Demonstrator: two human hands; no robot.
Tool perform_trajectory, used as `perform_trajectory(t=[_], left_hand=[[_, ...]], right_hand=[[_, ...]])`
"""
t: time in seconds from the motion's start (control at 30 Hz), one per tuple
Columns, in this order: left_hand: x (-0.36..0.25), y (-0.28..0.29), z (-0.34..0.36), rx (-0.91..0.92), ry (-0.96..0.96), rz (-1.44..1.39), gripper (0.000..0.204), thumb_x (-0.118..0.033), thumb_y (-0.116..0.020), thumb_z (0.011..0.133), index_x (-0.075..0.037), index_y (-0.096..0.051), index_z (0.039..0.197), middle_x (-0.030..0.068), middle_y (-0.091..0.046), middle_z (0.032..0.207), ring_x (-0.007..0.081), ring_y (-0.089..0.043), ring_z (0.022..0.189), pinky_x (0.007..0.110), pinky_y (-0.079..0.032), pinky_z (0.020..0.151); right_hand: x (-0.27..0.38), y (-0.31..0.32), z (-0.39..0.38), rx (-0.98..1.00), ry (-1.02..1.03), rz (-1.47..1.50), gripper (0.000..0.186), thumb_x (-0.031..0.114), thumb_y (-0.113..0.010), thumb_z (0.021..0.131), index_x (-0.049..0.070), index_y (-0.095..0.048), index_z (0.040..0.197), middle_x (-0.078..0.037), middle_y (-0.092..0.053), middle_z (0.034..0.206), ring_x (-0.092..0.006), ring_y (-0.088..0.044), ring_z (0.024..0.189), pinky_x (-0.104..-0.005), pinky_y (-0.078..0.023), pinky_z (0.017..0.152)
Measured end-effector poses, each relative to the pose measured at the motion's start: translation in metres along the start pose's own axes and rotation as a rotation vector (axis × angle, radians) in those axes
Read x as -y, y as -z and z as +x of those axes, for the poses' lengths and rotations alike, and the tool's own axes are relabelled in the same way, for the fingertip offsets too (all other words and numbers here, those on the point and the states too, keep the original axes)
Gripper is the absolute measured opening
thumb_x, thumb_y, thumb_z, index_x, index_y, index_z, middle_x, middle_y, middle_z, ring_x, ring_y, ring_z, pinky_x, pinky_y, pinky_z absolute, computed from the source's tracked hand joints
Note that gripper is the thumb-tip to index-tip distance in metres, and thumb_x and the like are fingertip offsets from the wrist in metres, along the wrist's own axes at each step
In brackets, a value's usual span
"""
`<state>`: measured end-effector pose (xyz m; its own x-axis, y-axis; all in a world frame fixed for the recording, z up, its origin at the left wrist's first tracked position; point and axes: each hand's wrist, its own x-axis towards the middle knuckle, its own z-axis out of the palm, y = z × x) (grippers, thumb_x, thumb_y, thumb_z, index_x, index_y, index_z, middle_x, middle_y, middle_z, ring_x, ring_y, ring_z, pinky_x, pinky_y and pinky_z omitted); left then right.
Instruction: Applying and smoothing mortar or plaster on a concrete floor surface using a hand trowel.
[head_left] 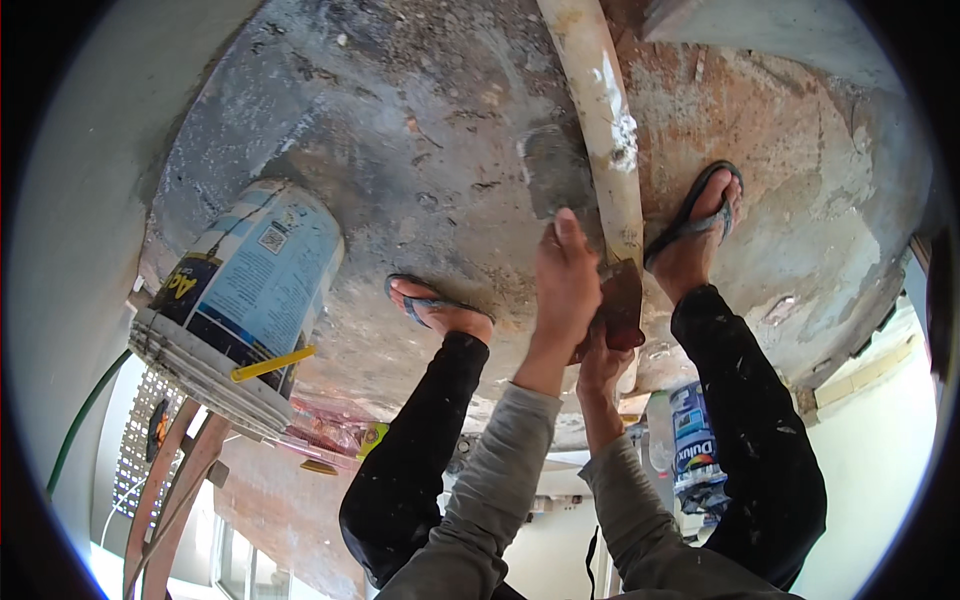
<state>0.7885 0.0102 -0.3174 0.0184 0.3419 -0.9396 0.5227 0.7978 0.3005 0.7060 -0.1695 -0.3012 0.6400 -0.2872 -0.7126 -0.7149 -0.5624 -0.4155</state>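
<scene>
My left hand (567,285) is closed around a putty knife, its thumb lying along the tool. The grey putty knife blade (561,172) points away from me, a little blurred, over the stained floor just left of a pale pipe (612,150). Closer to me, my right hand (603,368) grips a second scraper with a reddish-brown, worn blade (622,305). That blade is beside my left wrist and covers part of the pipe. Both handles are mostly hidden by my fingers.
Left of me stands a blue and white paint bucket (268,265) with a yellow handle grip (272,364). A wooden stand (165,490) is beyond its rim. My sandalled feet straddle the pipe. Another blue paint container (692,435) stands behind my right leg. Pale walls rise on both sides.
</scene>
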Motion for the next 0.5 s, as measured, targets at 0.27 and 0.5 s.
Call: perform_trajectory(t=[0.27, 0.5], left_hand=[[-0.017, 0.046, -0.001, 0.003, 0.143, -0.193, 0.043, -0.052, -0.033, 0.097, -0.012, -0.04, 0.082, -0.0017, -0.034, 0.055, 0.0111, -0.034, 0.041, 0.028, -0.031, 0.038], [-0.054, 0.067, 0.022, 0.026, 0.169, -0.12, 0.046, -0.053, -0.034, 0.097, -0.012, -0.039, 0.076, -0.0022, -0.033, 0.053, 0.0117, -0.035, 0.041, 0.029, -0.029, 0.038]], right_hand=[[0.018, -0.01, -0.013, 0.031, -0.116, 0.011, 0.043, 0.014, -0.068, 0.084, -0.004, -0.051, 0.118, -0.013, -0.058, 0.114, -0.0199, -0.056, 0.098, -0.0321, -0.046, 0.086], [0.047, -0.01, -0.02, -0.04, 0.1, 0.055, 0.03, 0.015, -0.07, 0.081, -0.005, -0.062, 0.102, -0.013, -0.066, 0.097, -0.0183, -0.061, 0.085, -0.0321, -0.048, 0.076]])
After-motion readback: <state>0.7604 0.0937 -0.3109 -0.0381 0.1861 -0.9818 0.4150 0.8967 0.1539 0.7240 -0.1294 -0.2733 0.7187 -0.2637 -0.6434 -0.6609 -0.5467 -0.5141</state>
